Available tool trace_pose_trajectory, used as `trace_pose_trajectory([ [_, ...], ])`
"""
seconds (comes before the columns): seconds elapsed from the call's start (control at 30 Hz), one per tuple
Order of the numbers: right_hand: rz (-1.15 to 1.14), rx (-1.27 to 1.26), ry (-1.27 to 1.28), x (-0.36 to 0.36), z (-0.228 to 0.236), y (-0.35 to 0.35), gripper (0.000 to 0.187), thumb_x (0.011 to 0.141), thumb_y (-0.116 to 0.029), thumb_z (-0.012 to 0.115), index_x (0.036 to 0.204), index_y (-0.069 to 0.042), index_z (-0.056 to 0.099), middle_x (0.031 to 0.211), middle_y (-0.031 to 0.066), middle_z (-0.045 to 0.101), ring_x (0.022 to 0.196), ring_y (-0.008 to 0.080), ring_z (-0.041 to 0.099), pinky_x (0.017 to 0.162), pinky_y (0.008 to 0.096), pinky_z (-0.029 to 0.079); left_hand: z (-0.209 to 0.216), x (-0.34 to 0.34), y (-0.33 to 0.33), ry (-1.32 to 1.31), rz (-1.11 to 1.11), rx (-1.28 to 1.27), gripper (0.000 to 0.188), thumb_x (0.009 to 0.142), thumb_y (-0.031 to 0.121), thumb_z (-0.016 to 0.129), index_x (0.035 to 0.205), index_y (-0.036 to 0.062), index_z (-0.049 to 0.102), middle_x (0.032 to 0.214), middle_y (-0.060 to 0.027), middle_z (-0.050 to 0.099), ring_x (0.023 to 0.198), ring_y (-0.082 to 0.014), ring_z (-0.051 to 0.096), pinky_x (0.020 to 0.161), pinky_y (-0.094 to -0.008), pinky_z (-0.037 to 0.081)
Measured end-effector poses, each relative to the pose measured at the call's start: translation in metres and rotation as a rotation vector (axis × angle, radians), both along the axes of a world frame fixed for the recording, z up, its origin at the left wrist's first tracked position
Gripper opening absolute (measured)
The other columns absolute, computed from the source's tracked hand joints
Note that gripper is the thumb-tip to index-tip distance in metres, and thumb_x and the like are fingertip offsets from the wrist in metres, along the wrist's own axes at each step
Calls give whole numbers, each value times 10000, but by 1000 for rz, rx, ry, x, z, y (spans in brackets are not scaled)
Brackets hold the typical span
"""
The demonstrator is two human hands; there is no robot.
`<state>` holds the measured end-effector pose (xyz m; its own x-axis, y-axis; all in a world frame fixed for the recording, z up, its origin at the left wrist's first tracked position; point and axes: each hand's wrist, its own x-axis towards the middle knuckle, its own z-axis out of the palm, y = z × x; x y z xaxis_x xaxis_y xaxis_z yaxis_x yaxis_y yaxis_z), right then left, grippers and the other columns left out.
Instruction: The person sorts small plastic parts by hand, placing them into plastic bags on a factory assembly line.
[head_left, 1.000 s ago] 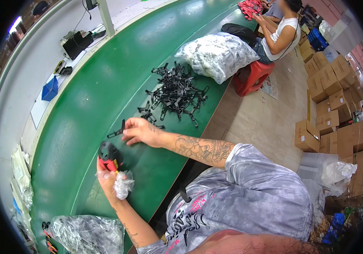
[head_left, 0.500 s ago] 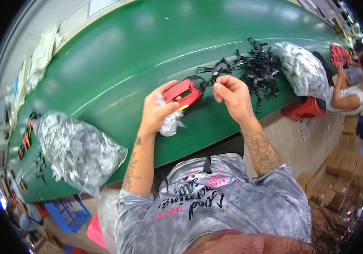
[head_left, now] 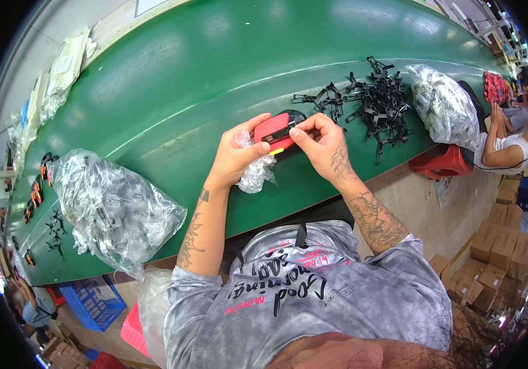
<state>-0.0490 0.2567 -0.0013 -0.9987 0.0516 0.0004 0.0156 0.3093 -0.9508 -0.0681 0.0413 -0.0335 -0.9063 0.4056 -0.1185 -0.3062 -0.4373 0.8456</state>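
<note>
My left hand (head_left: 234, 157) is closed around a red and black plastic housing (head_left: 268, 126) with a small yellow part on its near side. Crumpled clear film (head_left: 256, 176) is bunched under that palm and hangs over the table. From the right, my right hand (head_left: 322, 147) pinches the end of a thin black plastic piece (head_left: 278, 135) lying along the housing's opening; its fingertips partly hide it. To the right of my hands lies a tangled pile of black plastic frames (head_left: 384, 104), with a few loose frames (head_left: 325, 98) at its left.
A clear bag of parts (head_left: 116, 212) rests on the green table (head_left: 171, 74) at left, another bag (head_left: 445, 104) at right. Orange and black parts (head_left: 35, 194) line the left end. A co-worker (head_left: 507, 132) sits right, near a red stool (head_left: 439, 163). Cartons (head_left: 491, 246) stand below.
My right hand has moved left with the black piece, from beside the housing onto it. The housing's opening, see-through before, now has black along it. My left hand keeps its hold.
</note>
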Motion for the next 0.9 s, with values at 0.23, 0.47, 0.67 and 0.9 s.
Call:
trace_pose_trajectory([
  [0.23, 32, 58, 113, 2, 1, -4, 209, 860, -159, 819, 831, -20, 665, 896, 16, 541, 706, 69, 504, 625, 239, 432, -2, -1, 1, 43, 42, -71, 628, 869, 107, 806, 1408, -90, 551, 1188, -138, 696, 1015, -161, 673, 899, -305, 564],
  [0.47, -40, 260, 339, 6, -7, 0, 417, 757, -291, 896, 966, -21, 658, 1002, 121, 572, 891, 243, 596, 775, 383, 502, -1, 0, 6, 137, 56, -121, 556, 870, 52, 746, 1380, -89, 576, 1192, -125, 691, 1041, -176, 668, 950, -316, 535],
  [0.67, -6, 98, 188, 15, -10, -16, 829, 734, -382, 880, 1335, 15, 469, 1239, 239, 532, 1122, 378, 580, 989, 437, 492, -1, 8, 0, 202, 63, -168, 630, 811, 117, 755, 1364, -120, 568, 1198, -170, 697, 1059, -226, 688, 979, -356, 536],
  [0.9, -61, 19, 178, 15, -24, -17, 801, 755, -425, 878, 1348, -36, 505, 1131, 153, 575, 1027, 279, 619, 904, 404, 522, -9, 3, -3, 160, 49, -265, 760, 828, 274, 858, 1384, -125, 525, 1207, -179, 681, 1051, -241, 685, 954, -356, 544],
])
